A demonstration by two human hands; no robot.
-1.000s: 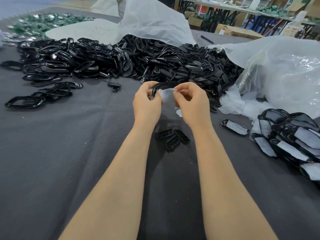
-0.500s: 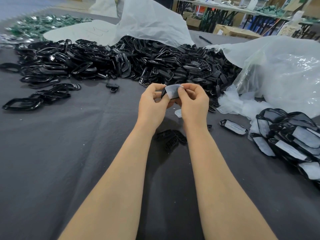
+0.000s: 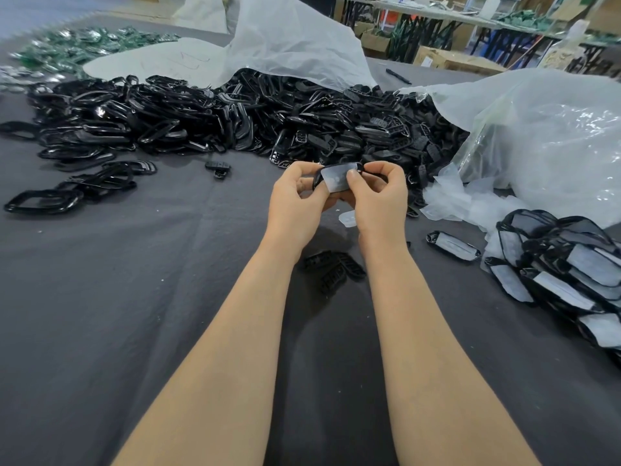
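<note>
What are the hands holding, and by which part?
A black plastic frame covered by a translucent white film; left hand pinches its left end, right hand its right end.

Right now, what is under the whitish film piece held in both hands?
A black plastic frame lies under the film piece; only its dark rim shows at the left and upper right. The film and the right hand cover its middle.

Reads as a factory assembly workshop. Shown by a bulk heap of black plastic parts (image 3: 252,126) at 12 o'clock on the cloth-covered tabletop (image 3: 117,314), clear plastic sacks (image 3: 554,146) at 2 o'clock, film-backed pieces (image 3: 571,274) stacked at 3 o'clock, cardboard cartons (image 3: 450,58) and long work benches (image 3: 437,15) beyond at 1 o'clock.
</note>
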